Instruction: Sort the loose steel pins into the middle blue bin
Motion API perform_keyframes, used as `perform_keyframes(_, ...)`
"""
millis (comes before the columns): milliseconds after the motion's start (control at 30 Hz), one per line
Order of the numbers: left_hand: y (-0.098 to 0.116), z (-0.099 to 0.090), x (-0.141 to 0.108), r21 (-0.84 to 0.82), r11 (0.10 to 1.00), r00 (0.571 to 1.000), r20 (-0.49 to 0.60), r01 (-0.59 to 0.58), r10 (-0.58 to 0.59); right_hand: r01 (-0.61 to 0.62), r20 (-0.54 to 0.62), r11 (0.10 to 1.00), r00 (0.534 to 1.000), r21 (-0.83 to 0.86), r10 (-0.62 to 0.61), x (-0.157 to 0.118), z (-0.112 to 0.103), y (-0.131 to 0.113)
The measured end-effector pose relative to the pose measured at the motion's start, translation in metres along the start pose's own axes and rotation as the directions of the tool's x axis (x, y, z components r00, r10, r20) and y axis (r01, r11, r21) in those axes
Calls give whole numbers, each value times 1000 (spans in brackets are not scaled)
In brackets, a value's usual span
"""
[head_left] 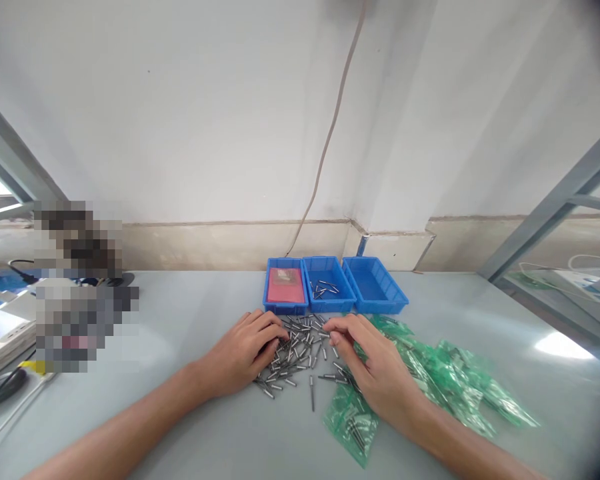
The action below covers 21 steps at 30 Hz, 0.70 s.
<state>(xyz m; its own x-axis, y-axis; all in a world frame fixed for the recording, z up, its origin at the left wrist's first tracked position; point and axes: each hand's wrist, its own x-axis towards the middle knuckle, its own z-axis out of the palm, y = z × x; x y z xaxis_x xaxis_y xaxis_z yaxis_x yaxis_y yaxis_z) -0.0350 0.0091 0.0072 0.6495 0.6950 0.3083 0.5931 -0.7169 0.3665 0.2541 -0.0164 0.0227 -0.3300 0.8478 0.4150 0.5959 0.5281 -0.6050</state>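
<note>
While a broad pile of loose metal pins [297,350] lies on the grey table [205,440], the work in hand looks far from finished. Just beyond the pile, the middle blue tray [332,306] holds only a handful of pins [325,290], so most of the loose ones seem left to deal with. Right of the pile lie several green plastic bags [460,377], and nearer the person, to its lower right, a small green bag [350,413] shows a few pins inside; whether the bags are being filled or emptied, I cannot tell.

The left hand [247,350] rests at the pile's left edge, its fingers curled down among the pins; whether they grasp one is hidden. The right hand [373,357] is at the pile's right edge, thumb and index finger brought near each other beside the pins, but I cannot tell whether anything is pinched between them. One single pin [312,393] lies apart, on the near side of the pile. Beyond the pile to the left, another blue tray [286,309] holds something flat and red [285,290].
</note>
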Motion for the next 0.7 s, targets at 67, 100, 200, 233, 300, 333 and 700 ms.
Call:
perform_keyframes(67,0,0,0,2,1000,1000,-4,-1,1,-12,2,1000,1000,5,12,0,0,0)
perform_keyframes(100,0,0,0,1,1000,1000,-5,-2,2,-14,3,1000,1000,6,14,0,0,0)
perform_keyframes(200,0,0,1,0,1000,1000,-2,-3,3,-9,2,1000,1000,-5,9,1,0,0)
perform_keyframes(233,1,0,1,0,1000,1000,2,-1,1,-3,0,1000,1000,-9,3,1,0,0)
perform_keyframes(300,1,-1,1,2,1000,1000,5,2,-2,5,-4,1000,1000,-13,-5,1,-1,0)
perform_keyframes(333,1,-1,1,3,1000,1000,5,2,-2,7,-5,1000,1000,-13,-7,1,-1,0)
perform_keyframes(700,0,2,0,-7,1000,1000,-24,-13,13,65,-32,997,997,-46,-66,3,-1,0)
